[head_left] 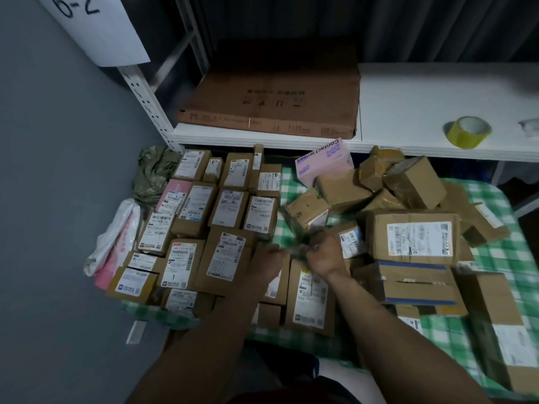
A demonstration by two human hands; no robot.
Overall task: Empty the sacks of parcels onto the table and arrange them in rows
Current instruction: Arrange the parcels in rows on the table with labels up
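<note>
1. Head view, layout: the table (291,182), under a green check cloth, carries the parcels in two groups. On the left the rows (204,217) lie flat with labels up and edges touching. On the right the heap (408,193) is unsorted, with boxes tilted and leaning on one another.
2. Head view, hands: the left hand (269,256) and right hand (322,253) meet between rows and heap, fingers bent inward toward a small blurred thing between them. I cannot tell what it is, or whether either hand really grips it. A small box (307,214) stands tilted just behind the right hand; whether they touch is unclear.
3. Handling: the parcels are taped cardboard and look stiff and light enough for one hand. Taking each by its two long sides would keep the label up. Glossy tape may make faces slippery, so edges are the safer hold.
4. Bigger pieces: the labelled box (414,234) and the blue-taped box (417,284) probably want both hands, one under each end.
5. Care: the pink box (323,161), marked contact lenses, leans on the heap and is thin card, likely to crush if squeezed. Pulling low boxes out may topple those above.
6. Sacks: a crumpled green sack (154,173) and a white bag (116,237) lie slack at the table's left edge.
</note>
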